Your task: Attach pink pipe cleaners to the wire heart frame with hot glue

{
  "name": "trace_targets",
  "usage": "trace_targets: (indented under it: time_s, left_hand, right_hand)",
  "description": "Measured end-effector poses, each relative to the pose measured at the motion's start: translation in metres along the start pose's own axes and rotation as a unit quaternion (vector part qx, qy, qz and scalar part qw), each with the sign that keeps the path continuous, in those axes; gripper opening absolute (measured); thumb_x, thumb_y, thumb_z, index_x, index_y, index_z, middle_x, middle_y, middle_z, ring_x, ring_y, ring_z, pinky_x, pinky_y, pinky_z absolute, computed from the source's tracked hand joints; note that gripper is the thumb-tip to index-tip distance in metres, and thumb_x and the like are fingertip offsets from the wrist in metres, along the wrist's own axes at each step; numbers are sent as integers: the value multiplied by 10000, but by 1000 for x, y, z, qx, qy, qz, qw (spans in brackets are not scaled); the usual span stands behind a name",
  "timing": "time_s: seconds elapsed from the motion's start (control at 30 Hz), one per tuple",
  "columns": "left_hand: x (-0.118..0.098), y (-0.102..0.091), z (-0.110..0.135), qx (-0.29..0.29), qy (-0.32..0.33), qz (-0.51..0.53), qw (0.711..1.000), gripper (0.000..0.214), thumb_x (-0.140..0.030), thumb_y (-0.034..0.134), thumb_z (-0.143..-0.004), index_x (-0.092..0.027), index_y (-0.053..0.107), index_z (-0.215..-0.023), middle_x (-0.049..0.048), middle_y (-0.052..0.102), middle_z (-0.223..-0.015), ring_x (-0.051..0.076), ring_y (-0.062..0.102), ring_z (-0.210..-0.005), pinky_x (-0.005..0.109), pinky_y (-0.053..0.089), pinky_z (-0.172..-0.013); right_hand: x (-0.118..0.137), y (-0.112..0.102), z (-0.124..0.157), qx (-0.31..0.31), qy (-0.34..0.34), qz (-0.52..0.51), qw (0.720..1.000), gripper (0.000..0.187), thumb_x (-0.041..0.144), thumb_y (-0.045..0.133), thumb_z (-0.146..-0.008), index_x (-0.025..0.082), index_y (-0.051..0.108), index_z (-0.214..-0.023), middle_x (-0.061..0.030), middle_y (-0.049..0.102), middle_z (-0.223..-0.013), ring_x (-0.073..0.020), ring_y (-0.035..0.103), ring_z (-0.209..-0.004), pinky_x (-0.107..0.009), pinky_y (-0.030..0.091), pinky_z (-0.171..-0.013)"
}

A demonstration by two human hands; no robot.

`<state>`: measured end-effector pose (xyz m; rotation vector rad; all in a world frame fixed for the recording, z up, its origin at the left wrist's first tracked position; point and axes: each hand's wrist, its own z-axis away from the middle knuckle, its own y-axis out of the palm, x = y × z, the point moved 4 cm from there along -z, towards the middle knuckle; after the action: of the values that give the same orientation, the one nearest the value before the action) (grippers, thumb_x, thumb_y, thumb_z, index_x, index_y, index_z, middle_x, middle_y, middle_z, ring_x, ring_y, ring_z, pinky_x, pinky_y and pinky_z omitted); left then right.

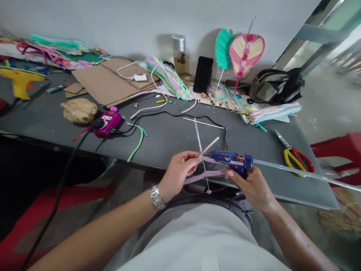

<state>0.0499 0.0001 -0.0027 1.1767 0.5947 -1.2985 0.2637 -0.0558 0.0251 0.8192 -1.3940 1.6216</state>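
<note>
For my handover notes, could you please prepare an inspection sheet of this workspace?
Surface: grey table, dotted with scraps.
Job's things: lilac strip, thin rod, blue gun with a clear stick out its rear.
Clutter: cardboard, phone, shears, yellow gun, bundle.
Grips: left grip pinches the lilac strip near the nozzle; right grip holds the blue gun.
Cables: black cord loops across the table; another cable hangs over the front edge.
Surroundings: wall behind, red stool at right.
</note>
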Motion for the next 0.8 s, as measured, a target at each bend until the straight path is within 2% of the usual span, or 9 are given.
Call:
trace_targets:
  time_s: [0.1,0.2,0.47,0.8]
  left_hand:
    - [-1,1,1,3,-1,-8,1000,287,-364,811,-711,-117,702,-807,-59,447,-561,57,339,-518,239,204,-513]
    - [-1,3,1,3,-1,-16,1000,288,-373,807,-704,-122,711,-809,-58,450,-561,64,338,-520,247,196,-508]
    - [-2,7,0,4,-3,-26,1000,268,-364,773,-724,-117,712,-808,-50,486,-584,66,340,-533,252,231,-528]
    - [0,4,-1,1,-2,-7,1000,251,-349,769,-734,-116,717,-814,-20,556,-654,78,408,-575,253,289,-559]
  right_hand:
    - [2,-1,1,9,1,15,1000,461,631,654,-853,179,680,-772,29,494,-545,-135,435,-551,-275,379,-520]
    - [0,-2,1,13,9,29,999,478,638,652,-851,168,672,-767,15,529,-583,-127,431,-555,-267,362,-514]
    - [-20,-8,-1,15,26,58,998,502,650,651,-845,153,667,-775,7,536,-596,-117,421,-560,-251,343,-512]
    - [-12,-8,-4,17,26,63,998,497,645,643,-848,162,633,-734,-1,546,-578,-123,450,-536,-252,371,-505]
